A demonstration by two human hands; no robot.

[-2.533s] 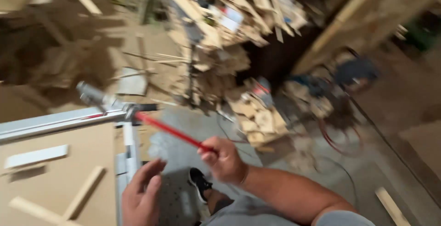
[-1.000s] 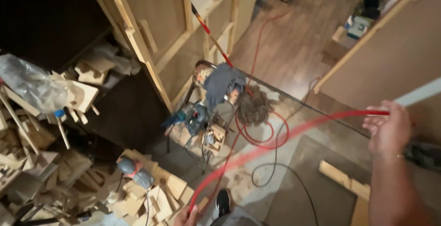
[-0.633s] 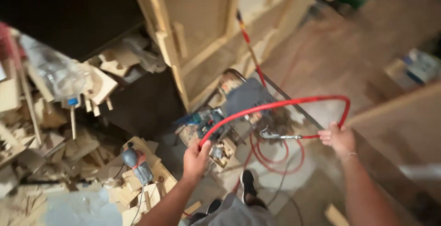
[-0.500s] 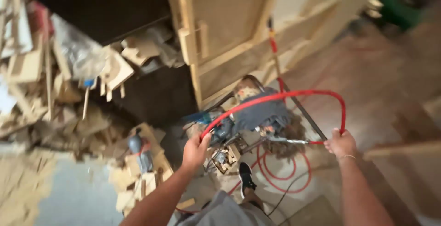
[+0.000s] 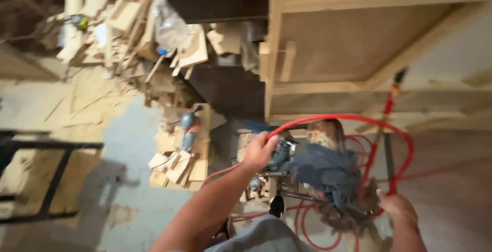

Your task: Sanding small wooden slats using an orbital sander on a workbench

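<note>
A red air hose arcs between both my hands above the floor. My left hand grips one end of the loop near the middle of the view. At the lower right, my right hand closes on the other end, where the hose bends down. More red coils lie on the floor below, around a dark blue-grey cloth heaped on tools.
A large wooden frame panel leans ahead. A pile of wood offcuts fills the upper left. A power tool rests on stacked boards. A black metal stand is at left. My black shoe shows below.
My view swung from the workbench to the floor by the wooden frame. Both hands took up the red hose and have drawn it into a loop, now closer together.
</note>
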